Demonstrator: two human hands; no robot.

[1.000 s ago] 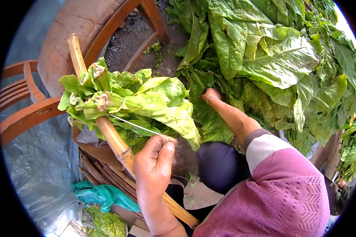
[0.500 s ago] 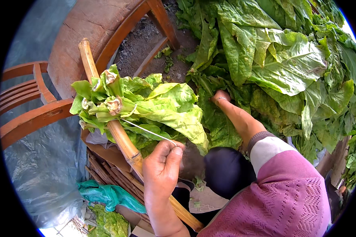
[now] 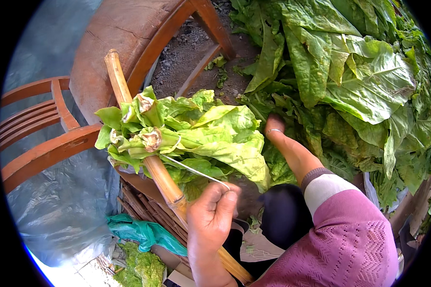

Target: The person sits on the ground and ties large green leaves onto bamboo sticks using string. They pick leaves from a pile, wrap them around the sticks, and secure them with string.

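My left hand (image 3: 213,215) is closed, with a white string (image 3: 195,171) pinched between thumb and fingers. The string runs taut up to a bundle of large green leaves (image 3: 227,125), passing around their stems. Cut brownish stem ends (image 3: 152,139) stick out to the left of the bundle, which lies across a bamboo pole (image 3: 162,178). The pole slants from upper left down past my left forearm. My right hand (image 3: 276,125), wearing a thin band, reaches into a big heap of leaves (image 3: 368,86); its fingers are hidden among them.
A wooden chair (image 3: 57,148) is at the left beside a brown wooden seat or tabletop (image 3: 103,43). Grey plastic sheeting (image 3: 62,205) spreads below. Thin sticks (image 3: 151,205), a teal plastic bag (image 3: 146,232) and loose leaves (image 3: 141,268) lie at lower left.
The whole view has shifted slightly, so things sit a little further right. My left hand still keeps the string taut; my right hand stays in the leaf heap.
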